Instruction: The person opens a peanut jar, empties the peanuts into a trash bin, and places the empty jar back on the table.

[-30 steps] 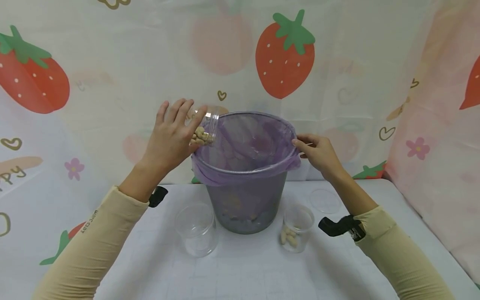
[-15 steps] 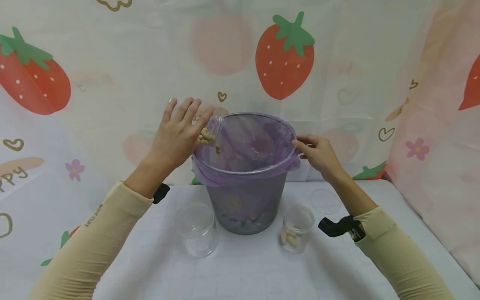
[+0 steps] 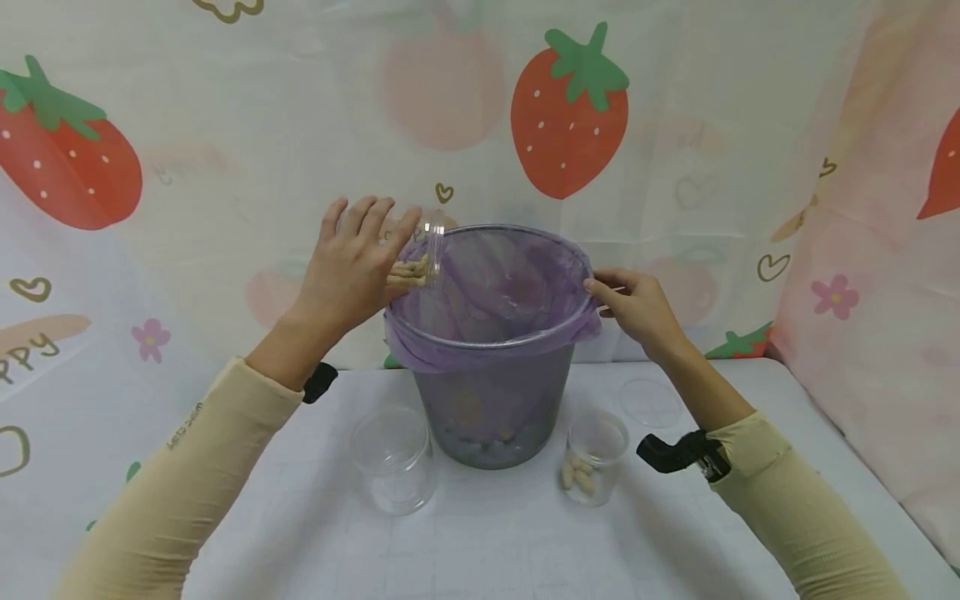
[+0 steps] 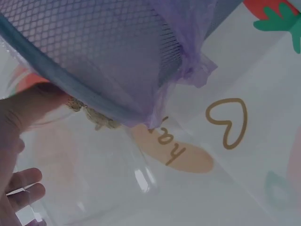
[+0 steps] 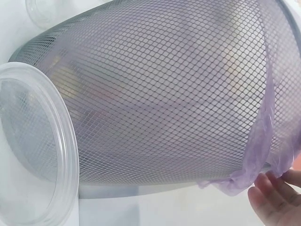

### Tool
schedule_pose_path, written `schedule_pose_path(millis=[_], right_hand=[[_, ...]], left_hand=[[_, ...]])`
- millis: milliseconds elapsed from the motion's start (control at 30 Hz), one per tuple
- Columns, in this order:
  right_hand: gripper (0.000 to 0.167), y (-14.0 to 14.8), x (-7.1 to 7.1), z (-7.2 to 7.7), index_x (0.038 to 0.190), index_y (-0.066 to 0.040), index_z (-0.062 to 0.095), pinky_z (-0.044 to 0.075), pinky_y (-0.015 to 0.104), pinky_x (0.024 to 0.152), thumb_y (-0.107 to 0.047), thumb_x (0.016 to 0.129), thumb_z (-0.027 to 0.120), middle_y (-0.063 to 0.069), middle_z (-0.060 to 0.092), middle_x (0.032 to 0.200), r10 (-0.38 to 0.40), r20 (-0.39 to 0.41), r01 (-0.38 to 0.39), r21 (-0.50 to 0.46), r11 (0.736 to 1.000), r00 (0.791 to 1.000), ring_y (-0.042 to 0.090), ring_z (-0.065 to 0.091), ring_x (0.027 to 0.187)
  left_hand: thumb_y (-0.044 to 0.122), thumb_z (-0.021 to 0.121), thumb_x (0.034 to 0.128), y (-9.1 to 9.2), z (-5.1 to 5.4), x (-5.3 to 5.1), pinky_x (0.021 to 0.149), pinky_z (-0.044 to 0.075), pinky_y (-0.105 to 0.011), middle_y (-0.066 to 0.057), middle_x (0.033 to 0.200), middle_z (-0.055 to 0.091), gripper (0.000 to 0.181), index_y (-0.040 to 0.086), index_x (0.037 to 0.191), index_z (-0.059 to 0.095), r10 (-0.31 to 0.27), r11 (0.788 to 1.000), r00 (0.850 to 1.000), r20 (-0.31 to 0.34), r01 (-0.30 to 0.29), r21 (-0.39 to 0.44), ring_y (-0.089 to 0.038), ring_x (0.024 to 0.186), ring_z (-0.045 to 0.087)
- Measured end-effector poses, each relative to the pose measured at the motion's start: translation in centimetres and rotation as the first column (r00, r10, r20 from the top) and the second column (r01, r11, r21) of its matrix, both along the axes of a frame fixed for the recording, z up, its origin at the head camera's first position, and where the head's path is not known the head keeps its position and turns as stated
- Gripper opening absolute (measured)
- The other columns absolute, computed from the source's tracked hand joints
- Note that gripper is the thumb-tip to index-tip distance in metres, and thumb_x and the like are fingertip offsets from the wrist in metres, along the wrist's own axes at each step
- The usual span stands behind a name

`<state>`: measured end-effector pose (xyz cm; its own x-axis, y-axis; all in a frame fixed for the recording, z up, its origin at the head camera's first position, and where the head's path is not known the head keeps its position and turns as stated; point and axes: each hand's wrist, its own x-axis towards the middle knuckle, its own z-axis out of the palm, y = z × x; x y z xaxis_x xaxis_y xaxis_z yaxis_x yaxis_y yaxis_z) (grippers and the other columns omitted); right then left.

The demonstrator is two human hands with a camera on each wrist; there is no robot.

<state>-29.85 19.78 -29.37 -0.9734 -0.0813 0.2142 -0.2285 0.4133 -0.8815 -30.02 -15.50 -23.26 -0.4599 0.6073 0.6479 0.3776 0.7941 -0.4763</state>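
Observation:
My left hand grips a clear plastic jar on its side, its mouth over the left rim of a mesh wastebasket. Peanuts in their shells lie along the lower side of the jar; in the left wrist view some peanuts show just past my thumb. A purple bin liner is folded over the wastebasket's rim. With thumb and fingers, my right hand holds the rim and liner at the right. The right wrist view shows those fingers beside bunched liner.
In front of the wastebasket, an empty clear jar stands at the left on the white table. A clear cup with several peanuts stands at the right. Behind it lies a clear round lid. A strawberry-print curtain hangs behind.
My left hand moved right and tipped the jar's mouth downward, with a peanut at its lip, then brought it back nearly level. That peanut no longer shows there. My right hand has stayed put.

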Motion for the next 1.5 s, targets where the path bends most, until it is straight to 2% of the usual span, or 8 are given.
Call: schedule_pose_path(millis=[100, 200, 467, 667, 833, 967, 1233, 1500], right_hand=[[0.047, 0.0, 0.16, 0.1, 0.134, 0.002, 0.055, 0.056, 0.021, 0.084, -0.03, 0.099, 0.056, 0.021, 0.059, 0.127, 0.005, 0.002, -0.005, -0.001, 1.0, 1.0, -0.001, 0.059, 0.087], [0.047, 0.0, 0.24, 0.15, 0.135, 0.001, 0.055, 0.056, 0.022, 0.084, -0.03, 0.099, 0.056, 0.021, 0.059, 0.127, 0.004, 0.003, -0.004, 0.002, 1.0, 1.0, -0.001, 0.06, 0.087], [0.047, 0.05, -0.13, -0.14, 0.133, 0.001, 0.056, 0.057, 0.03, 0.088, -0.031, 0.099, 0.057, 0.019, 0.06, 0.126, -0.003, 0.001, 0.003, -0.003, 1.0, 1.0, 0.0, 0.06, 0.087], [0.048, -0.01, -0.15, -0.02, 0.134, 0.001, 0.055, 0.057, 0.026, 0.085, -0.031, 0.099, 0.057, 0.019, 0.06, 0.126, -0.001, 0.002, 0.001, -0.001, 1.0, 1.0, -0.001, 0.06, 0.086], [0.05, -0.05, 0.03, 0.17, 0.137, 0.001, 0.053, 0.056, 0.022, 0.084, -0.032, 0.099, 0.056, 0.02, 0.058, 0.129, 0.009, 0.014, -0.009, 0.004, 1.0, 1.0, -0.001, 0.059, 0.088], [0.05, -0.07, 0.03, 0.12, 0.137, 0.002, 0.053, 0.056, 0.023, 0.084, -0.031, 0.099, 0.056, 0.02, 0.058, 0.13, 0.01, 0.015, -0.01, 0.004, 1.0, 1.0, -0.001, 0.059, 0.088], [0.049, -0.06, -0.1, -0.1, 0.134, 0.002, 0.055, 0.057, 0.024, 0.084, -0.031, 0.099, 0.057, 0.02, 0.059, 0.128, 0.001, 0.005, -0.001, -0.004, 1.0, 1.0, 0.001, 0.059, 0.088], [0.048, -0.02, -0.23, -0.26, 0.134, 0.002, 0.055, 0.057, 0.024, 0.084, -0.031, 0.099, 0.057, 0.018, 0.059, 0.127, -0.002, 0.005, 0.002, -0.002, 1.0, 1.0, 0.002, 0.059, 0.088]], left_hand=[[0.02, 0.085, 0.0728, 0.16, 0.29, -0.28, 0.109, 0.035, -0.056, -0.019, 0.136, 0.052, 0.075, 0.013, 0.138, 0.05, -0.016, 0.999, 0.999, -0.028, 0.015, -0.051, -0.035, 0.129, 0.046], [0.014, 0.083, 0.0729, 0.27, 0.46, -0.44, 0.111, 0.032, -0.056, -0.019, 0.137, 0.05, 0.074, 0.014, 0.139, 0.049, -0.021, 0.996, 0.999, -0.036, 0.018, -0.092, -0.034, 0.129, 0.044], [0.03, 0.09, 0.0676, 0.47, 0.39, -0.26, 0.111, 0.033, -0.056, -0.02, 0.137, 0.05, 0.086, 0.014, 0.14, 0.047, 0.017, 0.994, 1.0, 0.0, -0.017, -0.104, -0.036, 0.129, 0.043], [0.03, 0.092, 0.063, 0.41, 0.42, -0.16, 0.11, 0.033, -0.057, -0.021, 0.137, 0.051, 0.092, 0.011, 0.141, 0.047, 0.037, 0.997, 0.998, 0.052, -0.033, -0.067, -0.038, 0.129, 0.045], [0.008, 0.084, 0.0722, 0.23, 0.25, -0.41, 0.112, 0.031, -0.055, -0.02, 0.139, 0.049, 0.074, 0.011, 0.138, 0.049, 0.003, 0.995, 1.0, -0.017, -0.005, -0.098, -0.036, 0.132, 0.042], [0.007, 0.084, 0.0716, 0.2, 0.19, -0.47, 0.112, 0.03, -0.054, -0.018, 0.137, 0.05, 0.074, 0.012, 0.136, 0.048, -0.021, 0.991, 0.998, -0.067, 0.011, -0.133, -0.033, 0.131, 0.043], [0.014, 0.084, 0.0737, 0.38, -0.02, -0.42, 0.113, 0.028, -0.054, -0.014, 0.139, 0.051, 0.076, 0.014, 0.14, 0.047, -0.033, 0.983, 0.996, -0.083, 0.018, -0.183, -0.03, 0.134, 0.041], [0.002, 0.077, 0.0767, 0.67, -0.05, -0.49, 0.11, 0.029, -0.054, -0.013, 0.134, 0.054, 0.067, 0.015, 0.136, 0.05, -0.048, 0.987, 0.995, -0.09, 0.033, -0.159, -0.03, 0.129, 0.044]])
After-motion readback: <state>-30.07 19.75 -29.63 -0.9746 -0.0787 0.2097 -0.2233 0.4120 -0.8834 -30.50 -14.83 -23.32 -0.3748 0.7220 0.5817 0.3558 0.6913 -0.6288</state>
